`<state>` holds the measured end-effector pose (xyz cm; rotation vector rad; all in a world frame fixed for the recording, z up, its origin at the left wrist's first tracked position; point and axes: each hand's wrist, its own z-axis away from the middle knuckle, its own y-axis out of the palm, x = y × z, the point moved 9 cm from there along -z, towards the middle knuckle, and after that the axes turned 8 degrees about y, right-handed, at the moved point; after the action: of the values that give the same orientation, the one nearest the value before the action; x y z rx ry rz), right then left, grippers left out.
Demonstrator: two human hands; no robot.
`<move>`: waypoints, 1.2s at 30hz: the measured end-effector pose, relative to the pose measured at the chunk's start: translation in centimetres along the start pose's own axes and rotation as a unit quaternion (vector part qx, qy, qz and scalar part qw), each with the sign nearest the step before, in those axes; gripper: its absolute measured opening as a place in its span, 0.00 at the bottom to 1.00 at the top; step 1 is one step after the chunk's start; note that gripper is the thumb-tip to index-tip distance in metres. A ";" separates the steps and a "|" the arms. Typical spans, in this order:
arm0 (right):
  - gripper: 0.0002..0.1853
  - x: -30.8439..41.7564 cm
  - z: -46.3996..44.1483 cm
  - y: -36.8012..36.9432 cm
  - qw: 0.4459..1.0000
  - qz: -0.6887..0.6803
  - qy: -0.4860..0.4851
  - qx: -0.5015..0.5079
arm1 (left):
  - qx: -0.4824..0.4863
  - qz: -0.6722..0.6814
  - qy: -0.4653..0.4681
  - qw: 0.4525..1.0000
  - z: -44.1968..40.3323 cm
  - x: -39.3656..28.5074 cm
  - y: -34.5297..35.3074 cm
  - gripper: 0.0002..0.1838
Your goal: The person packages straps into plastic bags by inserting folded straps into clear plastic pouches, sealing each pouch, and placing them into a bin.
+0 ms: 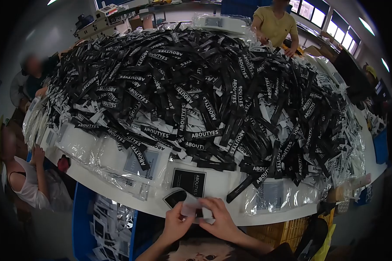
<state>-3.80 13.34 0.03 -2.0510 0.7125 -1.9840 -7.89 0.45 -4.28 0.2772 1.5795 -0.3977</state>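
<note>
Close to my body at the table's near edge, my left hand (pixel 177 222) pinches a folded strip (pixel 190 206), pale on one face and black on the other. Its black end curls up to the left. My right hand (pixel 219 221) grips the other end, where a small white piece and a dark patch show between the fingers. Just beyond lies a flat clear packet with a black printed card (pixel 188 182) and white contents. A big heap of black strips lettered ABOUTYES (pixel 204 134) rises behind it.
Clear packets with grey cards (pixel 269 194) lie right and left along the near edge. Below the table stand a blue bin (pixel 80 217) of small packets and a yellow crate (pixel 287 230). Several people work around the table, one in a yellow shirt (pixel 276 26) at the back.
</note>
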 end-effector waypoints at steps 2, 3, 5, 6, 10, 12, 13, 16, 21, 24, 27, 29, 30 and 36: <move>0.36 0.5 0.8 1.9 0.991 0.097 -0.058 0.068 | 0.020 -0.115 0.113 0.987 -0.6 -3.6 0.9 0.13; 0.37 0.6 0.6 2.2 0.991 0.086 -0.067 0.080 | 0.019 -0.114 0.113 0.987 -0.9 -3.8 0.8 0.13; 0.36 0.2 0.3 2.3 0.989 0.090 -0.078 0.087 | 0.076 -0.218 0.168 0.958 -1.2 -4.8 1.6 0.11; 0.36 0.2 0.2 2.4 0.988 0.091 -0.088 0.092 | 0.073 -0.218 0.168 0.958 -1.3 -5.1 1.9 0.11; 0.30 0.3 -0.2 0.2 0.997 0.046 -0.059 -0.009 | 0.010 -0.249 0.122 0.961 -1.1 -5.1 1.0 0.06; 0.25 0.0 -0.3 -1.3 0.998 0.027 -0.020 -0.062 | 0.042 -0.277 0.047 0.959 -0.6 -3.3 0.9 0.12; 0.25 -0.1 -0.2 -1.5 0.998 0.027 -0.016 -0.062 | 0.044 -0.277 0.045 0.959 -0.6 -3.4 1.0 0.12; 0.20 -1.9 -0.3 -1.2 0.989 -0.123 0.085 0.019 | -0.118 -0.262 0.226 0.931 0.3 -7.3 -1.3 0.30; 0.09 -2.7 1.0 0.0 0.938 -0.316 0.137 0.028 | 0.095 -0.267 0.348 0.894 0.6 -10.5 2.4 0.35; 0.08 -3.2 0.7 -0.4 0.894 -0.391 0.218 -0.002 | 0.117 -0.296 0.332 0.888 -0.4 -9.2 3.7 0.46; 0.08 -4.7 1.8 -1.0 0.932 -0.319 0.169 -0.041 | 0.129 -0.304 0.300 0.895 -0.1 -6.3 3.9 0.47; 0.09 -5.0 1.7 -2.5 0.953 -0.265 0.132 -0.070 | 0.111 -0.237 0.226 0.938 -0.4 -4.9 3.1 0.46; 0.10 -4.8 1.4 -3.9 0.963 -0.236 0.078 -0.102 | 0.110 -0.237 0.225 0.939 -0.5 -4.7 2.9 0.46; 0.12 -3.9 1.7 -6.7 0.957 -0.270 0.045 -0.096 | 0.073 -0.277 0.200 0.937 -0.8 -4.7 2.1 0.44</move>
<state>-0.71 20.68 -0.45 -2.4908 0.3937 -2.3833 -7.47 2.99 0.30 0.0144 2.0282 -0.9446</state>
